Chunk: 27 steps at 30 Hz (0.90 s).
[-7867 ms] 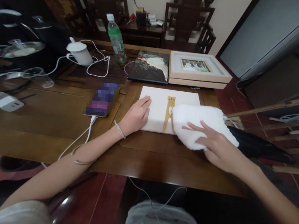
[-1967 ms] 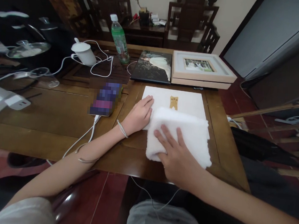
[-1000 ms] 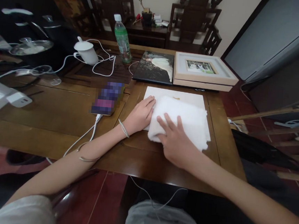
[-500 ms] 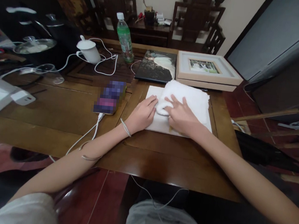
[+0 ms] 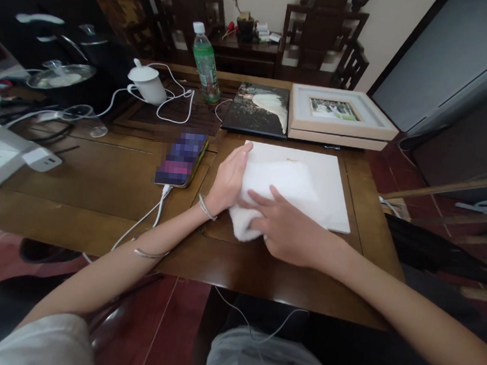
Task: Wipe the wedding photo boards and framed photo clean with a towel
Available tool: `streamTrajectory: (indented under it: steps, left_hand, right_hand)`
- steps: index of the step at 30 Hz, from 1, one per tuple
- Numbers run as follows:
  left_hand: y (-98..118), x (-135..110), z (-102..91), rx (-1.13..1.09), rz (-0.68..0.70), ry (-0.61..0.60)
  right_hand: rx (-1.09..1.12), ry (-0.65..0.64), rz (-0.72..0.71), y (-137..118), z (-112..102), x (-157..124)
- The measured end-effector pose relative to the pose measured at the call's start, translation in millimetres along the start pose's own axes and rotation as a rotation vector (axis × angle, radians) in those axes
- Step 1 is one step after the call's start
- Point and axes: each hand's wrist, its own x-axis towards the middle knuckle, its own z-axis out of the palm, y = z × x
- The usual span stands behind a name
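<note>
2 hnds [image 5: 229, 178] [image 5: 282, 225], 1 cloth [image 5: 280, 180], 1 btl [image 5: 206, 68], 2 chrs [image 5: 184, 4] [image 5: 318, 35]

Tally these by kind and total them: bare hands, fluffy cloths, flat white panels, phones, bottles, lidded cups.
Bare hands, left hand and right hand: 2
White fluffy cloth: 1
Flat white rectangular panel: 1
Rectangular phone: 1
Tall green plastic bottle: 1
White lidded cup: 1
Total: 7

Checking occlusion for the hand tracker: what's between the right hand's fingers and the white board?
The white cloth: in the head view, the right hand has its fingers on top of it, and it covers part of the white board.
</note>
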Motion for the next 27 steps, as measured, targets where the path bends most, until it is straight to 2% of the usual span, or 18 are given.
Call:
streamTrajectory:
  steps: [2, 4, 8, 10, 14, 18, 21, 24, 27]
  left_hand:
    - [3, -1, 0.7, 0.0, -0.008, -0.032]
    - [5, -1, 1.8, 0.03, -0.005, -0.09]
    - [0, -3, 4.7, 0.154, 0.059, -0.221]
    - [-5, -4, 5.6, 0.204, 0.092, -0.262]
    - [-5, -3, 4.6, 0.261, 0.132, -0.319]
    - [0, -2, 1.9, 0.286, 0.135, -0.341]
    - [-1, -2, 1.1, 0.291, 0.14, -0.343]
    - [-5, -4, 1.7, 0.295, 0.162, -0.328]
    - [-7, -5, 2.5, 0.309, 0.154, -0.326]
  right_hand:
    - [0.053, -0.042, -0.025, -8, -10, -15]
    - [0.079, -0.066, 0.015, -9, -18, -24]
    - [0.052, -0.051, 0.261, 18, -26, -20]
    - [0.018, -0.014, 0.363, 40, -26, -8]
    - [-0.026, 0.113, 0.449, 73, -24, 28]
    - [0.043, 0.138, 0.417, 81, -29, 69]
    - [0.082, 0.144, 0.372, 80, -36, 88]
    - [0.1, 0.177, 0.397, 86, -43, 84]
    - [0.125, 0.205, 0.435, 103, -48, 57]
